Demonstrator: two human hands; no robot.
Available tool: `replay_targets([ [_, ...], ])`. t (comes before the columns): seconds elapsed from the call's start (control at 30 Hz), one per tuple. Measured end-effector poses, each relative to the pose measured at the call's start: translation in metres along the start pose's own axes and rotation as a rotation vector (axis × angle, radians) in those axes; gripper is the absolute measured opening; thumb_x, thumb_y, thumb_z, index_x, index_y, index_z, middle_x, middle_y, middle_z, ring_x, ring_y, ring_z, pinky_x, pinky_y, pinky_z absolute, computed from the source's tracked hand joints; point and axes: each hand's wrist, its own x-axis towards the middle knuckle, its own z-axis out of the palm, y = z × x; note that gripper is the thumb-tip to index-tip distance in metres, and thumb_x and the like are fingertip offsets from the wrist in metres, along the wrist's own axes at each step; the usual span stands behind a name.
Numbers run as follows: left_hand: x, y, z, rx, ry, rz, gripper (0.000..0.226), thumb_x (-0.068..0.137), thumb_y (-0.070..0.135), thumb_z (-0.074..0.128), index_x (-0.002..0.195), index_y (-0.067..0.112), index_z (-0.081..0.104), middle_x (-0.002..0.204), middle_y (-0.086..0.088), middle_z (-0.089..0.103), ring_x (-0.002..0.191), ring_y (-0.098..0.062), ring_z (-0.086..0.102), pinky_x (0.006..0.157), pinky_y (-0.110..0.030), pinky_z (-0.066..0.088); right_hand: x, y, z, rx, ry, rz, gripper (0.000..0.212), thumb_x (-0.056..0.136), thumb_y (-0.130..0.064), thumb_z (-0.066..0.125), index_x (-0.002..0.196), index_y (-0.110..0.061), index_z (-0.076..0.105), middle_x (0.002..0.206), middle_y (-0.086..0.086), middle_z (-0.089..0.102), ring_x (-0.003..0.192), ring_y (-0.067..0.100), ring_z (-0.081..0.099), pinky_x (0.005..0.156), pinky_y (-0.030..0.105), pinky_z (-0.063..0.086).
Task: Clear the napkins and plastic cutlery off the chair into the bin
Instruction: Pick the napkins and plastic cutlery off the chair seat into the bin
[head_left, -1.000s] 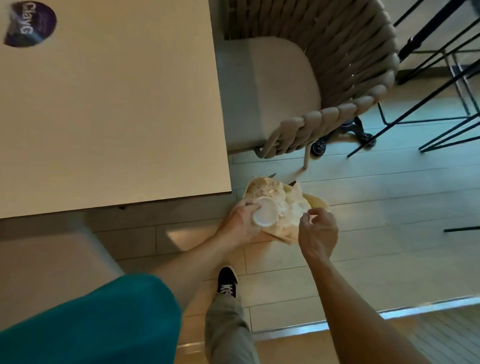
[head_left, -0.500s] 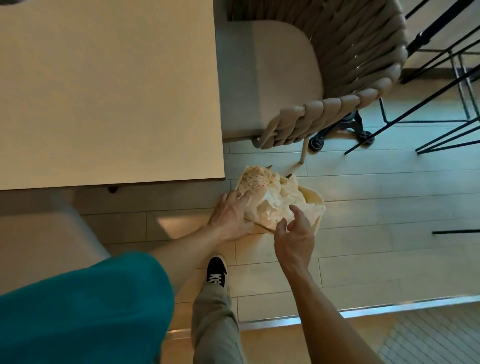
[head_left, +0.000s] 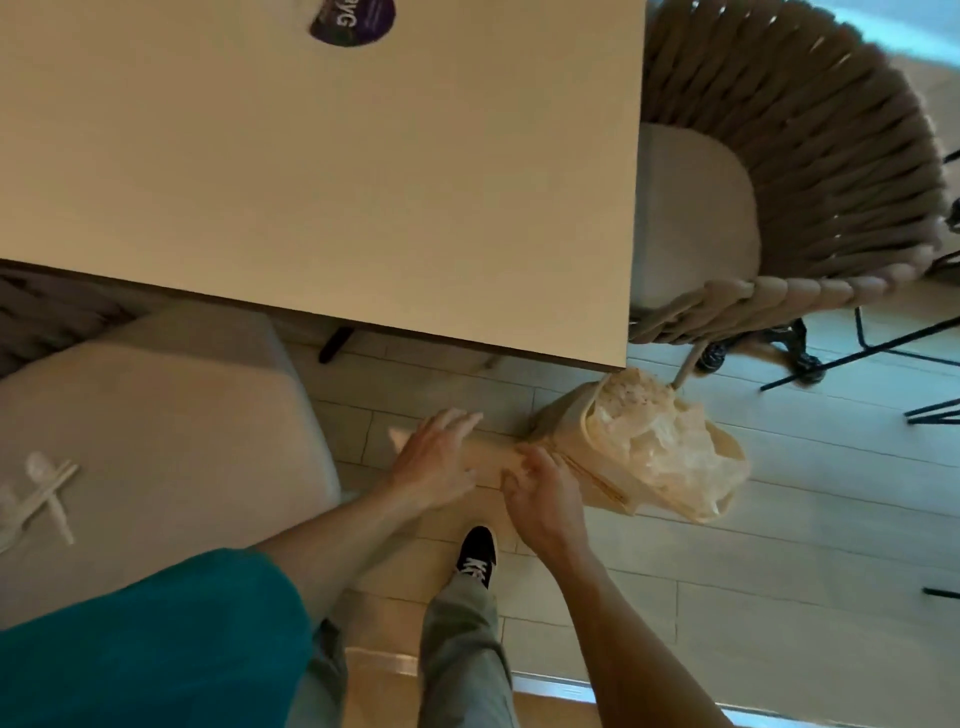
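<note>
We stand on pale floor tiles (head_left: 779, 519) by a beige table (head_left: 311, 182), our left hand (head_left: 434, 460) spread and holding nothing, our right hand (head_left: 540, 499) loosely curled, its grip unclear. The bin (head_left: 587, 457), stuffed with crumpled napkins (head_left: 660, 447), sits just beside that hand. Plastic cutlery (head_left: 44, 491) lies on the cushioned chair (head_left: 171, 431) at left; a woven chair (head_left: 805, 171) stands beyond the table.

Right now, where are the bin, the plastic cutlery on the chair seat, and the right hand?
bin (head_left: 563, 415): head view, on its bare outer wall below the rim.
plastic cutlery (head_left: 44, 491): head view, where the white pieces cross on the seat.
right hand (head_left: 540, 493): head view, back of the hand.
</note>
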Motion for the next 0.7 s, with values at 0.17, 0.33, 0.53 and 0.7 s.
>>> replay_targets([
  [0.17, -0.049, -0.083, -0.041, -0.075, 0.073, -0.106, 0.073, 0.085, 0.034, 0.064, 0.147, 0.028, 0.025, 0.153, 0.002, 0.024, 0.139, -0.021, 0.025, 0.113, -0.037, 0.03, -0.012, -0.064, 0.047, -0.048, -0.237, -0.1, 0.056, 0.087, -0.044, 0.059, 0.139, -0.031, 0.041, 0.146, -0.001, 0.038, 0.131, 0.019, 0.039, 0.104, 0.033, 0.036],
  [0.33, -0.106, -0.17, -0.07, -0.072, 0.129, -0.217, 0.068, 0.086, 0.035, 0.058, 0.146, 0.024, 0.029, 0.149, 0.0, 0.03, 0.131, -0.023, 0.033, 0.106, -0.036, 0.036, -0.021, -0.125, 0.109, -0.161, -0.36, -0.215, 0.063, 0.086, -0.051, 0.057, 0.142, -0.032, 0.035, 0.149, -0.002, 0.032, 0.131, 0.02, 0.038, 0.109, 0.041, 0.036],
  [0.53, -0.173, -0.274, -0.09, -0.097, 0.184, -0.389, 0.064, 0.086, 0.026, 0.058, 0.145, 0.024, 0.032, 0.15, -0.003, 0.031, 0.133, -0.026, 0.032, 0.109, -0.035, 0.033, -0.038, -0.196, 0.196, -0.27, -0.502, -0.382, 0.067, 0.083, -0.055, 0.057, 0.142, -0.035, 0.034, 0.15, -0.001, 0.031, 0.135, 0.022, 0.034, 0.112, 0.046, 0.033],
  [0.7, -0.221, -0.362, -0.102, -0.123, 0.221, -0.54, 0.064, 0.084, 0.028, 0.061, 0.143, 0.025, 0.036, 0.149, -0.006, 0.033, 0.133, -0.03, 0.034, 0.109, -0.037, 0.034, -0.05, -0.25, 0.269, -0.363, -0.558, -0.556, 0.065, 0.084, -0.051, 0.059, 0.143, -0.031, 0.038, 0.151, 0.003, 0.035, 0.138, 0.02, 0.03, 0.115, 0.036, 0.025],
])
